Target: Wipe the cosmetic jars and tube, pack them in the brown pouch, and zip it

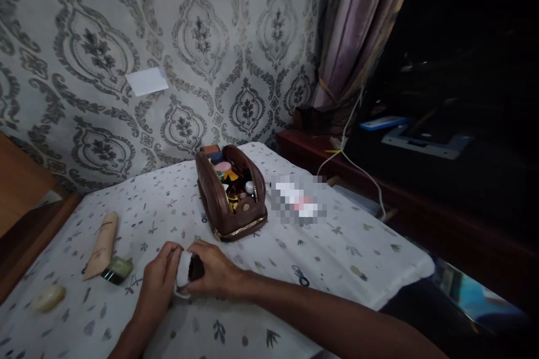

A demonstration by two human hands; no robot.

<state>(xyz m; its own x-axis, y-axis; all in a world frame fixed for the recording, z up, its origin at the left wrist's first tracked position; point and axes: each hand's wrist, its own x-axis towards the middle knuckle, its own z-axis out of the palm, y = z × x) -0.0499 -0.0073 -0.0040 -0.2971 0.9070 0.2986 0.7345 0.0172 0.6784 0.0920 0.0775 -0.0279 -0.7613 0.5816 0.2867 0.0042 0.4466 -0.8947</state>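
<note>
Near the front of the cloth-covered table, my left hand [162,272] and my right hand [214,269] are closed from opposite sides on a small white-and-dark item [183,270]. Its left part is white and looks soft like a cloth or wipe; the part towards my right hand is dark. My fingers cover much of it, so its exact kind cannot be made out. Just beyond my hands stands a brown toiletry bag [210,193], unzipped and filled with small bottles and jars. Left of my hands lie a beige squeeze tube [103,241] and a green jar [118,270].
A pale yellow round item [48,297] lies at the table's left. Right of the bag is a blurred-out patch [298,200]. A white cable [364,165] hangs by the dark red furniture [303,151] on the right. Patterned wallpaper [202,33] rises behind the table.
</note>
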